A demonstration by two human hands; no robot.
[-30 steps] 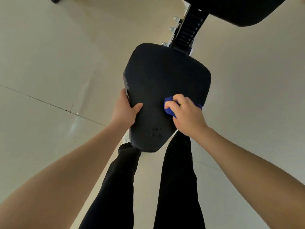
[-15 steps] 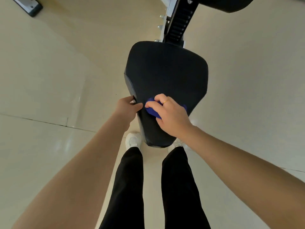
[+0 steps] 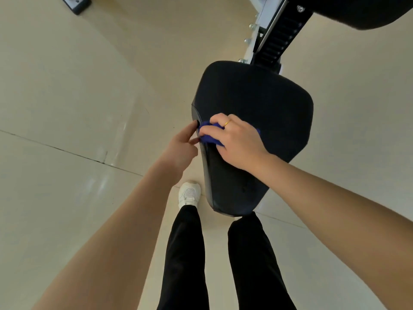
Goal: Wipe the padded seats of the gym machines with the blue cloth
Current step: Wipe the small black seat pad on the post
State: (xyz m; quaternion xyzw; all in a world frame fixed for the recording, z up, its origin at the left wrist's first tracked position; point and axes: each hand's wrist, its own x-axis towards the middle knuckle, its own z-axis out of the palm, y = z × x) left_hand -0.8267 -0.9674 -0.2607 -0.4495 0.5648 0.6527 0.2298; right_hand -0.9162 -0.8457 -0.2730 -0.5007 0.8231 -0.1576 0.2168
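Free room and obstacles around the padded seat [image 3: 263, 101]. The far and right parts of its top lie bare, open to a sweeping hand. The left edge is crowded: the right hand [image 3: 237, 142] presses the blue cloth [image 3: 209, 136] there, and the left hand [image 3: 181, 148] sits just beside it, fingertips at the seat's side. Behind the seat the notched black post [image 3: 277, 39] and white frame [image 3: 261, 16] rise to a second black pad [image 3: 362, 12], blocking passage past the far edge. Tiled floor [image 3: 78, 97] lies open to left and right. Below the near tip stand the person's legs [image 3: 185, 253] and a white shoe [image 3: 189, 194].
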